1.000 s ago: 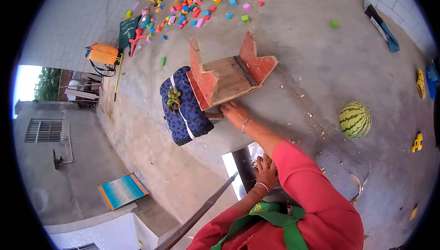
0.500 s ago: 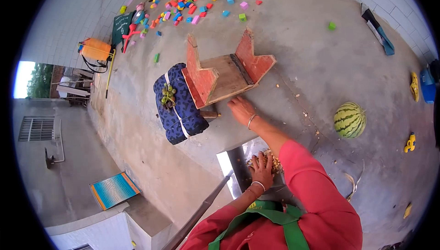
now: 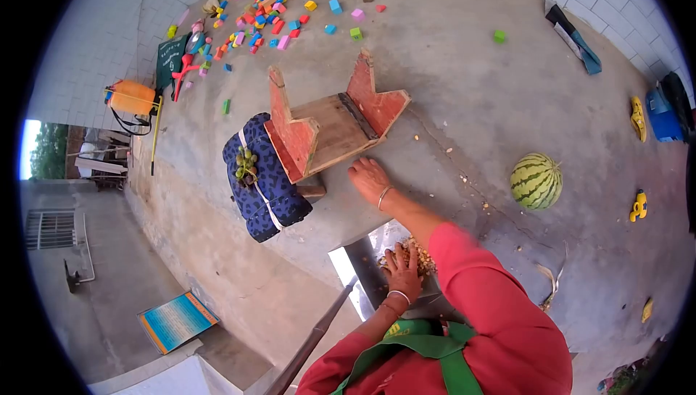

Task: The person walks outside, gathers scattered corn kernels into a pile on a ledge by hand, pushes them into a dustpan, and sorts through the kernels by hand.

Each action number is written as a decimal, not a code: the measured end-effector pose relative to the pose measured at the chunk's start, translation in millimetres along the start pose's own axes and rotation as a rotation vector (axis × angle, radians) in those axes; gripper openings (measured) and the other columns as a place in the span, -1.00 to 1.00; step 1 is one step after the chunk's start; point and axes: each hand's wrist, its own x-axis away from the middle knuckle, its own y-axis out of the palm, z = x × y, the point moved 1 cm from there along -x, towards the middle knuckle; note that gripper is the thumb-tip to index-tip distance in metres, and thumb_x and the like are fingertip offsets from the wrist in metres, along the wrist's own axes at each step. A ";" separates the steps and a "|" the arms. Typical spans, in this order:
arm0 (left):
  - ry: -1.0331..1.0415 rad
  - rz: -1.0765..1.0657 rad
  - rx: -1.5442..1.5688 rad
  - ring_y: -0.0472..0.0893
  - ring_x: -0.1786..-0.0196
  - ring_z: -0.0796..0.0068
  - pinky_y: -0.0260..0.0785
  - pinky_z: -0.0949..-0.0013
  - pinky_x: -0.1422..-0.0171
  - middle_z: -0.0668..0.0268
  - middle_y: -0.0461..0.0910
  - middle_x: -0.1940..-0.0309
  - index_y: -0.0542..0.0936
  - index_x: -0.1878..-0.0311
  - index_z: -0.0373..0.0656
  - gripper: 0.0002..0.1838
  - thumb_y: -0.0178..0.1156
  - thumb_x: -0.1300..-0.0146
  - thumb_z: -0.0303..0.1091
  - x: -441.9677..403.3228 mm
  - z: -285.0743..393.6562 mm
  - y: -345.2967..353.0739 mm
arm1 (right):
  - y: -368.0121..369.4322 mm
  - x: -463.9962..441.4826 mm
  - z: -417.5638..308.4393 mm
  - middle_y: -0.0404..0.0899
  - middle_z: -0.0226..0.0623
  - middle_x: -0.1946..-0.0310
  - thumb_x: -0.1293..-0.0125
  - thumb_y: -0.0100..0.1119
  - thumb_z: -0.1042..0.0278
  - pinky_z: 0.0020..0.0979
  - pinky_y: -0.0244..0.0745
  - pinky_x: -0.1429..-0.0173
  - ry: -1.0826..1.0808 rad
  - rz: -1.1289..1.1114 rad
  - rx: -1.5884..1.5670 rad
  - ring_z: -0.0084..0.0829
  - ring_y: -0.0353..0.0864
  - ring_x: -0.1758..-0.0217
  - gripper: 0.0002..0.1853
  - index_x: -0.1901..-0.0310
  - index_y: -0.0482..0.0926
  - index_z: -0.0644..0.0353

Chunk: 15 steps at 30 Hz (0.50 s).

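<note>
My left hand (image 3: 403,275) lies with fingers spread on a pile of corn kernels (image 3: 423,259) in a metal dustpan (image 3: 360,264). The dustpan's long handle (image 3: 319,330) slants off to the lower left. My right hand (image 3: 368,179) is stretched forward, low by the floor, with its fingers curled down; whatever is in them is hidden. Just ahead of it is a wooden stool (image 3: 330,127), apparently overturned, with red notched end boards. Left of the stool sits a blue patterned bundle (image 3: 261,199) tied with white cord, a small bunch of green fruit (image 3: 246,166) on top.
A watermelon (image 3: 536,180) rests on the concrete to the right, with scattered kernels (image 3: 486,205) nearby. Many coloured blocks (image 3: 275,11) are strewn at the back left. An orange sprayer tank (image 3: 132,98) stands by the wall. A yellow toy (image 3: 638,206) lies far right.
My view has shifted, so the scene sits a little left and lower. My right hand has drawn slightly back from the stool's leg, and the yellow bit there no longer shows. My left hand stays on the kernels.
</note>
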 end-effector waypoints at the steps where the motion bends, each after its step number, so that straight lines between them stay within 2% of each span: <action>1: 0.006 0.002 0.010 -0.20 -0.41 -0.32 -0.04 -0.38 -0.28 -0.02 -0.21 -0.42 -0.05 -0.43 -0.01 -0.07 0.24 -0.07 -0.09 -0.7 1.9 1.4 | -12.7 6.4 21.3 0.49 -0.33 0.21 -0.09 0.00 0.42 -0.33 0.31 -0.12 0.035 0.033 0.043 -0.35 0.40 -0.04 -0.84 0.32 0.57 0.15; 3: -0.017 0.021 -0.022 -0.16 -0.41 -0.29 -0.02 -0.36 -0.28 -0.01 -0.20 -0.42 -0.09 -0.44 0.01 0.00 0.31 -0.03 -0.11 0.7 2.7 0.8 | -56.2 16.0 54.1 0.49 -0.30 0.21 -0.06 0.01 0.45 -0.34 0.31 -0.12 0.074 0.022 0.049 -0.31 0.41 -0.03 -0.85 0.33 0.56 0.16; 6: -0.012 0.011 -0.028 -0.17 -0.42 -0.29 -0.01 -0.36 -0.27 -0.02 -0.20 -0.42 -0.12 -0.45 0.01 0.00 0.29 -0.05 -0.10 2.9 4.1 -3.8 | -75.8 26.3 102.0 0.50 -0.30 0.16 -0.06 0.00 0.47 -0.36 0.30 -0.12 0.077 0.065 0.115 -0.31 0.40 -0.06 -0.82 0.30 0.57 0.16; 8: -0.017 0.002 -0.026 -0.17 -0.42 -0.28 0.00 -0.37 -0.27 -0.01 -0.21 -0.43 -0.15 -0.45 0.02 0.01 0.29 -0.06 -0.11 3.5 5.5 -6.6 | -79.7 32.1 123.8 0.50 -0.33 0.10 -0.05 -0.02 0.53 -0.34 0.31 -0.16 -0.018 0.165 0.046 -0.31 0.38 -0.11 -0.76 0.24 0.58 0.18; 11: -0.017 0.014 0.000 -0.17 -0.42 -0.27 0.00 -0.37 -0.27 -0.01 -0.20 -0.43 -0.15 -0.45 0.02 0.01 0.29 -0.06 -0.12 3.6 4.0 -3.8 | -78.2 46.5 134.5 0.49 -0.34 0.05 -0.01 -0.02 0.61 -0.32 0.30 -0.21 -0.023 0.049 -0.003 -0.30 0.36 -0.14 -0.68 0.17 0.58 0.19; 15: -0.021 0.033 0.025 -0.19 -0.42 -0.26 -0.01 -0.38 -0.27 0.01 -0.22 -0.42 -0.11 -0.44 0.01 0.00 0.31 -0.03 -0.16 3.6 3.3 -0.4 | -81.6 103.1 109.8 0.49 -0.30 0.02 0.03 -0.02 0.67 -0.32 0.30 -0.24 0.099 0.116 -0.086 -0.25 0.37 -0.13 -0.63 0.14 0.56 0.22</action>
